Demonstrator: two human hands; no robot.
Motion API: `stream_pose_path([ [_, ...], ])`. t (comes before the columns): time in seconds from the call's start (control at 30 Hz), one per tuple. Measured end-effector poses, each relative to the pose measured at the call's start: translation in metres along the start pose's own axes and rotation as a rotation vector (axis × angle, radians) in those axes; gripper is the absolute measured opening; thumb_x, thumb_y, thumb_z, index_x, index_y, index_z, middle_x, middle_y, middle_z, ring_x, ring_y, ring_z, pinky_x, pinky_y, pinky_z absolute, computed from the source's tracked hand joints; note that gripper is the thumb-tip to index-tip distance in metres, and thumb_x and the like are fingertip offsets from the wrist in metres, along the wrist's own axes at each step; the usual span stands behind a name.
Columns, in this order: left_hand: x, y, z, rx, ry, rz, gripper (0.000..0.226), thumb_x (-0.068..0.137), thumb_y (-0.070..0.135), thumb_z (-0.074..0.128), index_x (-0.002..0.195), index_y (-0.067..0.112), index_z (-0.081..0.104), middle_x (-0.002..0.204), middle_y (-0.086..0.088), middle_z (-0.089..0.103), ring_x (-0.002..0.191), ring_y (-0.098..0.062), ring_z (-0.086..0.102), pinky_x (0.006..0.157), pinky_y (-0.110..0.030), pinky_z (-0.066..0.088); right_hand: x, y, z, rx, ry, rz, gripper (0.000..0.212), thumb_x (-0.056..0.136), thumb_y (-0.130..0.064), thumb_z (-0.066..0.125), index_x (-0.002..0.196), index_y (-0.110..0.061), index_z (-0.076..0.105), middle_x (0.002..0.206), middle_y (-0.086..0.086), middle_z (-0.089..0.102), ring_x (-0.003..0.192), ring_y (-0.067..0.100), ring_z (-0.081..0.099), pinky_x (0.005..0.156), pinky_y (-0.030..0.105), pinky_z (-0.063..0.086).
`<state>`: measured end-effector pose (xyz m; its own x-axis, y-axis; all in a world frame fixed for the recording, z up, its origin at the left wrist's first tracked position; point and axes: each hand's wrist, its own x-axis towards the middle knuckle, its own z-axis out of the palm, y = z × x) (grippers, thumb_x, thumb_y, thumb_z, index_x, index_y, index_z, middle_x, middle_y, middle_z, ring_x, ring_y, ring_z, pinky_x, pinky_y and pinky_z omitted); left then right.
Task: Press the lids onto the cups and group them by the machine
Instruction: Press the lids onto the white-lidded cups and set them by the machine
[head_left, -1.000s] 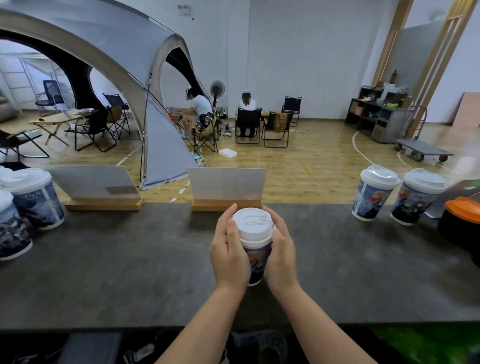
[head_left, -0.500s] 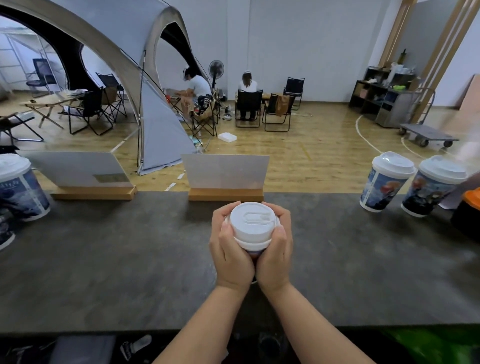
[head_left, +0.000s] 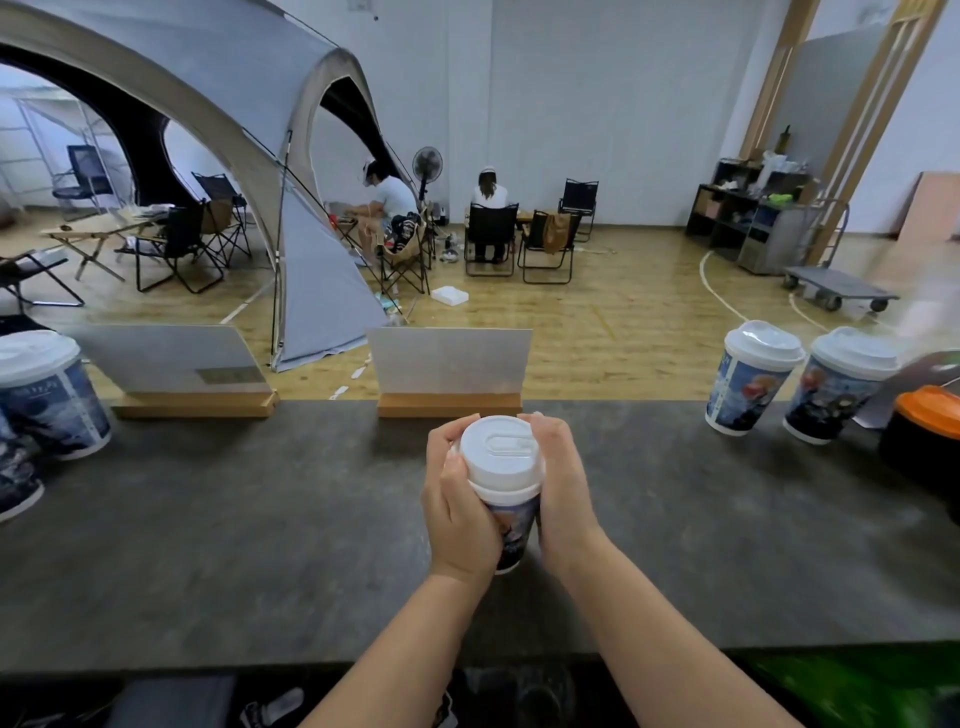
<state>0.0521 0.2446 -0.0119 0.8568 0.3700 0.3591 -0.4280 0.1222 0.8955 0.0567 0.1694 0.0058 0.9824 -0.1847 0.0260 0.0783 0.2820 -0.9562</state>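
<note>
A printed paper cup (head_left: 511, 530) with a white lid (head_left: 500, 457) stands at the middle of the dark counter (head_left: 260, 519). My left hand (head_left: 457, 509) grips its left side, thumb at the lid's rim. My right hand (head_left: 563, 493) wraps the right side, fingertips at the lid's far edge. Two lidded cups (head_left: 750, 376) (head_left: 841, 384) stand together at the right, beside a black machine with an orange top (head_left: 924, 441). At the left edge stand a lidded cup (head_left: 49, 395) and another cup (head_left: 13, 475), cut off by the frame.
Two white sign cards in wooden bases (head_left: 449, 371) (head_left: 182, 366) stand along the counter's far edge. Beyond the counter lies a hall with a grey tent (head_left: 208, 130), folding chairs, two seated people and a flat trolley (head_left: 836, 286).
My hands have loosened from pressing round the lid and slid lower, so more of the cup's printed wall shows. The cup stays in the same spot.
</note>
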Motion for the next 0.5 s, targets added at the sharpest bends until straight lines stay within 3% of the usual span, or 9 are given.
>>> stream_pose_path([
  [0.07, 0.001, 0.0, 0.001, -0.017, -0.016, -0.017, 0.031, 0.095, 0.025, 0.031, 0.106, 0.021, 0.06, 0.098, -0.006, 0.069, 0.09, -0.027, 0.067, 0.072, -0.044, 0.055, 0.0, -0.005, 0.002, -0.02, 0.028, 0.003, 0.028, 0.093, -0.034, 0.056, 0.111, -0.012, 0.056, 0.103, 0.012, 0.068, 0.093, 0.024, 0.068, 0.077, 0.036, 0.057],
  [0.13, 0.001, 0.002, 0.001, -0.032, -0.035, -0.03, 0.03, 0.095, 0.024, 0.031, 0.106, 0.022, 0.059, 0.096, -0.005, 0.069, 0.088, -0.025, 0.068, 0.069, -0.039, 0.057, -0.002, -0.004, 0.005, -0.057, 0.072, -0.027, 0.015, 0.095, -0.023, 0.053, 0.108, -0.016, 0.055, 0.102, 0.01, 0.066, 0.091, 0.022, 0.067, 0.072, 0.031, 0.056],
  [0.2, 0.001, 0.002, 0.002, -0.051, -0.036, -0.03, 0.03, 0.095, 0.023, 0.031, 0.106, 0.02, 0.059, 0.095, -0.005, 0.069, 0.086, -0.024, 0.068, 0.066, -0.034, 0.057, -0.003, -0.004, 0.006, -0.062, 0.088, -0.047, 0.01, 0.094, -0.017, 0.052, 0.104, -0.016, 0.055, 0.1, 0.011, 0.066, 0.089, 0.023, 0.067, 0.071, 0.033, 0.056],
  [0.3, -0.001, 0.008, 0.003, -0.072, -0.028, -0.083, 0.03, 0.095, 0.022, 0.032, 0.105, 0.018, 0.06, 0.095, -0.009, 0.069, 0.086, -0.027, 0.068, 0.066, -0.037, 0.056, -0.003, -0.008, 0.007, -0.061, 0.093, -0.039, 0.007, 0.093, -0.013, 0.05, 0.1, -0.013, 0.053, 0.098, 0.013, 0.064, 0.084, 0.021, 0.065, 0.07, 0.035, 0.054],
  [0.37, 0.001, 0.014, 0.001, -0.109, -0.013, -0.198, 0.027, 0.095, 0.021, 0.036, 0.102, 0.016, 0.062, 0.095, -0.013, 0.07, 0.084, -0.029, 0.068, 0.066, -0.037, 0.055, -0.003, -0.008, 0.009, -0.05, 0.106, -0.043, 0.014, 0.09, -0.023, 0.053, 0.099, -0.012, 0.054, 0.1, 0.018, 0.065, 0.085, 0.025, 0.065, 0.075, 0.042, 0.055],
  [0.43, 0.007, 0.024, -0.003, -0.195, -0.052, -0.371, 0.026, 0.093, 0.026, 0.045, 0.104, 0.01, 0.063, 0.097, -0.018, 0.071, 0.083, -0.029, 0.07, 0.069, -0.038, 0.056, -0.006, -0.008, 0.014, -0.032, 0.13, -0.057, 0.038, 0.08, -0.042, 0.054, 0.1, -0.009, 0.055, 0.102, 0.022, 0.066, 0.089, 0.033, 0.067, 0.08, 0.051, 0.055],
  [0.5, 0.013, 0.028, -0.005, -0.147, -0.148, -0.427, 0.028, 0.09, 0.035, 0.056, 0.107, 0.012, 0.061, 0.101, -0.016, 0.071, 0.09, -0.029, 0.071, 0.079, -0.044, 0.059, -0.006, -0.005, 0.014, -0.022, 0.124, -0.074, 0.048, 0.077, -0.047, 0.052, 0.104, -0.008, 0.054, 0.1, 0.02, 0.067, 0.088, 0.033, 0.067, 0.073, 0.049, 0.056],
])
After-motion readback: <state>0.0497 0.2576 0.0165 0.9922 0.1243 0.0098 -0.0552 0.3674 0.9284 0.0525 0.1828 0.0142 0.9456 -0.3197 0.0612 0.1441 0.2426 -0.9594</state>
